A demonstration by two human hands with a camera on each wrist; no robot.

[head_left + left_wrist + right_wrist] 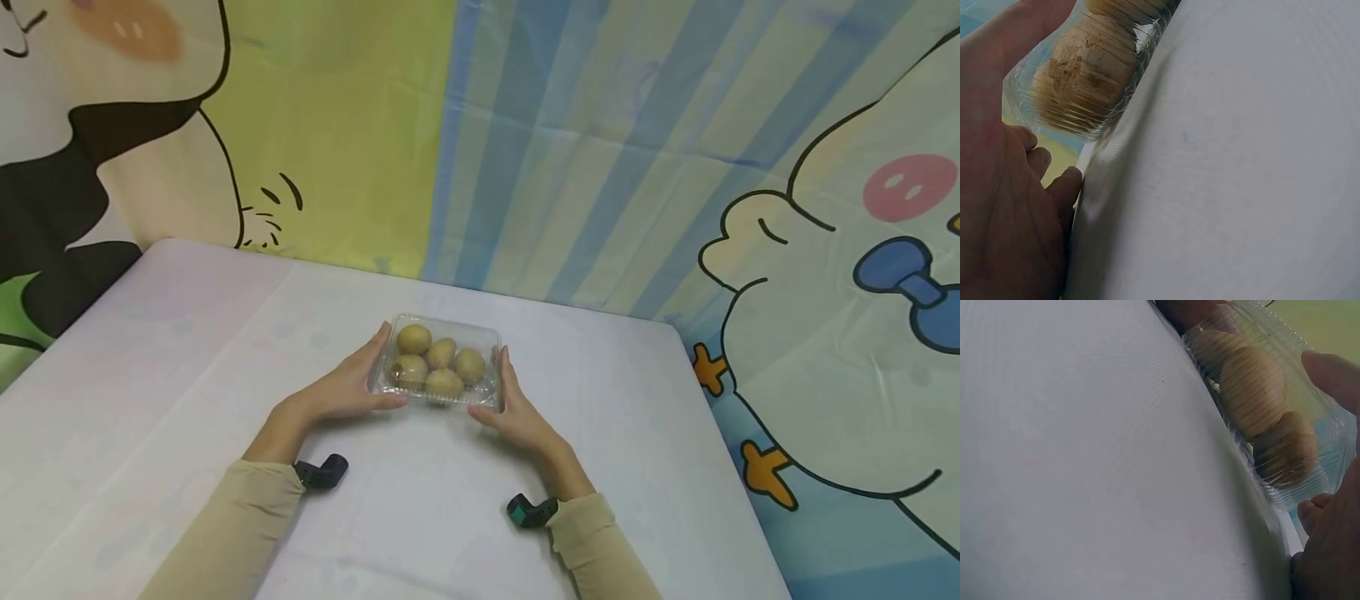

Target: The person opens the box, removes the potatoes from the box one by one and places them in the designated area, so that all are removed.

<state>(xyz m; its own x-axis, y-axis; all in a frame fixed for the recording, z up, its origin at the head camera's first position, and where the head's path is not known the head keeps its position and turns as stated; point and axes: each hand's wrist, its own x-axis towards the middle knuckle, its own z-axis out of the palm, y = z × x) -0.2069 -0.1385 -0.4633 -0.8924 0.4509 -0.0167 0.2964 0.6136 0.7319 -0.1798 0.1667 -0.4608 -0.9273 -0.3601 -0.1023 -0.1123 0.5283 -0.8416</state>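
Observation:
A clear plastic clamshell box point(482, 333) holds several yellow-brown, roundish fruits point(444, 382) that look like kiwis. My left hand point(347, 385) holds the box's left end, thumb along the near side and fingers on the outer side. At the opposite end my right hand point(520, 414) grips it the same way. In the left wrist view, one fruit point(1091, 65) with rough brown patches shows through the ribbed wall. The right wrist view shows more fruits point(1254, 390) behind the plastic, with the thumb point(1332, 375) against the box. Whether the base touches the table cannot be told.
The box is over the middle of a table with a white cloth point(420, 508). Behind and to the right hangs a printed curtain point(570, 150) with cartoon animals. Each wrist wears a black strap-on camera point(321, 472), below the beige sleeves point(232, 525).

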